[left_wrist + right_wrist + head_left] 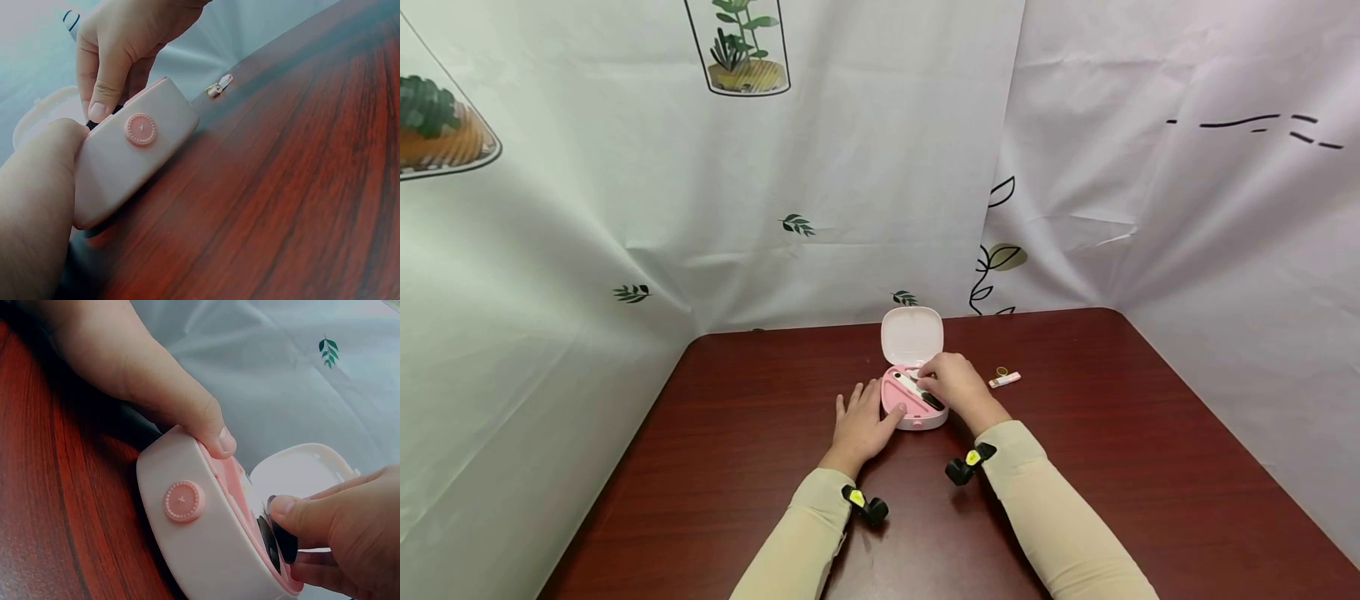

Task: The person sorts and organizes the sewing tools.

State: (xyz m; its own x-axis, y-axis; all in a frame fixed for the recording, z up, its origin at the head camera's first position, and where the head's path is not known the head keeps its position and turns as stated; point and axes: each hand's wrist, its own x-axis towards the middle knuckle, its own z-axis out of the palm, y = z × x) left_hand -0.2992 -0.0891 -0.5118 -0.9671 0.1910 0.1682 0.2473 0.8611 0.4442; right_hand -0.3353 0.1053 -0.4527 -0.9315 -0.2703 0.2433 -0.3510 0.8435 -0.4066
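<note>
A small pink and white case [916, 424] sits on the table with its white lid [912, 336] raised at the back. A round pink button [184, 501] marks its front. My left hand [861, 429] lies at the case's left side, fingers spread and fairly straight, thumb on the front rim. Over the case's right side, my right hand [958, 383] pinches a thin, flat black piece [286, 540] between thumb and fingers. Its exact kind is unclear. Inside the case lies a white tool with a dark end [907, 383], partly hidden by the right hand.
A small pink and white item [1004, 380] lies on the table to the right of the case, beside a gold ring-like piece [1002, 371]. White printed sheeting [850, 167] hangs behind the dark red wooden table [760, 400] and along both sides.
</note>
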